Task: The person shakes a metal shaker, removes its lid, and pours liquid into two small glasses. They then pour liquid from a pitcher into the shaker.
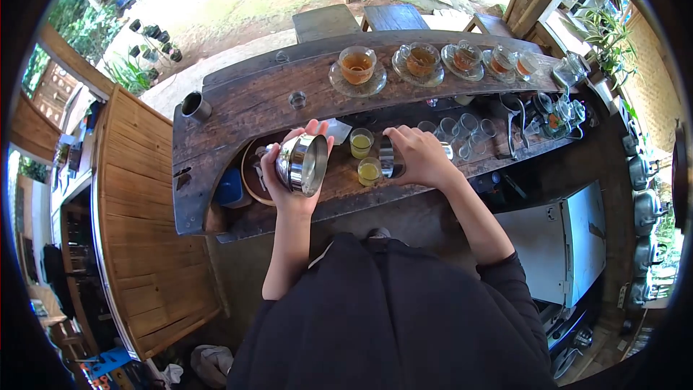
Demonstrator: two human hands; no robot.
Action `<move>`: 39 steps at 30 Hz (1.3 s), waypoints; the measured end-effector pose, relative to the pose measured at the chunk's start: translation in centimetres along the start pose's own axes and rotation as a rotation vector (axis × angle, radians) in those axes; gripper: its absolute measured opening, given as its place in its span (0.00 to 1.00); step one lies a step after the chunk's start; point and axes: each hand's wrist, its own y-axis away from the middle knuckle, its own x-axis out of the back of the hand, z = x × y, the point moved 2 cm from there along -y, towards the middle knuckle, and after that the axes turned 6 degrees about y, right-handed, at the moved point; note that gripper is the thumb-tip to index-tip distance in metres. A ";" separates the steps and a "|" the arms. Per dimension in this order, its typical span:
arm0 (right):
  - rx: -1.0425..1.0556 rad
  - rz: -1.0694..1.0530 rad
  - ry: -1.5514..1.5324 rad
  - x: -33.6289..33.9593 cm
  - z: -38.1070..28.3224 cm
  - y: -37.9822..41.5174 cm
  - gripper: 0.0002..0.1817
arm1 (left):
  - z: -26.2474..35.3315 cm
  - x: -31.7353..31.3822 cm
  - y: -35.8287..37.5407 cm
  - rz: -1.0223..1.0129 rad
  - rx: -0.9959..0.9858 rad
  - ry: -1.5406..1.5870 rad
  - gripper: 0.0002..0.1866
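Note:
My left hand (pixel 285 173) is wrapped round a shiny, rounded metal cup (pixel 304 166), raised above the lower counter with its wide mouth tilted to the right. My right hand (pixel 419 155) grips a shiny metal cylinder (pixel 388 159), which shows on both sides of the fingers; its far details are hidden. Between my hands, two small glasses of yellow-green liquid stand on the wood: a farther glass (pixel 361 143) and a nearer glass (pixel 369 171). The nearer one is right beside the cylinder. Something white (pixel 338 131), perhaps paper, lies behind the cup.
On the raised curved bar (pixel 245 112), several amber drinks, such as this glass cup (pixel 356 66), rest on saucers. A metal tumbler (pixel 195 106) and a small glass (pixel 297 100) stand leftward. Upturned glasses (pixel 469 130) are right of my hand; a round tray (pixel 253 180) is left.

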 end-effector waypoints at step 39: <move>0.017 -0.351 0.366 -3.0 -0.3 -10.1 0.49 | 1.5 1.9 0.2 0.053 -0.050 0.063 0.26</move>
